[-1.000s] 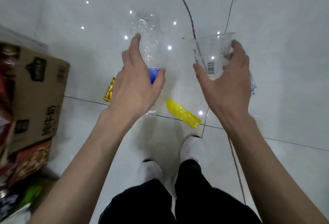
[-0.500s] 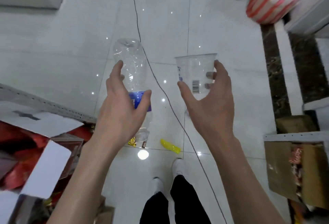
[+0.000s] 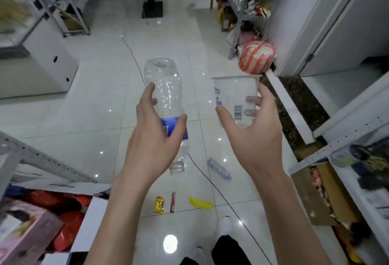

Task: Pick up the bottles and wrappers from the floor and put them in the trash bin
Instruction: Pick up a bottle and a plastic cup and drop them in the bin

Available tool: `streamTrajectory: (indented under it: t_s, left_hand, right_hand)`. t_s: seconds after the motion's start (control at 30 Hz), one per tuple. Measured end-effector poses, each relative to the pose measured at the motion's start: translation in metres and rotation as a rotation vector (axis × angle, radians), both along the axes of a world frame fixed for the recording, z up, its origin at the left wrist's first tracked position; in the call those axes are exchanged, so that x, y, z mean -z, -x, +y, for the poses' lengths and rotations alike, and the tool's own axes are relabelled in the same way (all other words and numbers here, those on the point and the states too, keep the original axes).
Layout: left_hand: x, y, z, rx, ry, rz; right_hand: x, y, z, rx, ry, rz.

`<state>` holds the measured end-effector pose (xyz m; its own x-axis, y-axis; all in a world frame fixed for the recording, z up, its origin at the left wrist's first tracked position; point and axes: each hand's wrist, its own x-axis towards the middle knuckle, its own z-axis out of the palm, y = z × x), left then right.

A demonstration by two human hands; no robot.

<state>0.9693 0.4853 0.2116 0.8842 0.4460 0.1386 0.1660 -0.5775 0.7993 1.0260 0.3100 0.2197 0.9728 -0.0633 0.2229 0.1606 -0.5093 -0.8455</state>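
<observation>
Bottle and cup higher now

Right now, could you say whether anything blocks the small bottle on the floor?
Nothing visible covers the small clear plastic bottle; a thin dark cable passes beside it. The left hand holds a crushed clear bottle, the right hand a clear cup.

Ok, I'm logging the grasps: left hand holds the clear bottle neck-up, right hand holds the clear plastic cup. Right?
Not quite. The head view shows the left hand holding the clear bottle neck-down, base uppermost; the right hand does hold the clear plastic cup.
</observation>
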Motion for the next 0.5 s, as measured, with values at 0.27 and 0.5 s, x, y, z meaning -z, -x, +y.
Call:
streamTrajectory:
  t_s: [0.27, 0.5]
  left_hand:
    - [-0.022, 0.022, -0.056, 0.216, -0.006, 0.009]
    - [-0.042, 0.051, -0.153, 0.49, -0.041, -0.031]
  right_hand:
    - [-0.02, 0.058, -0.063, 0.182, -0.02, -0.006]
    - [-0.041, 0.14, -0.163, 0.489, 0.003, -0.06]
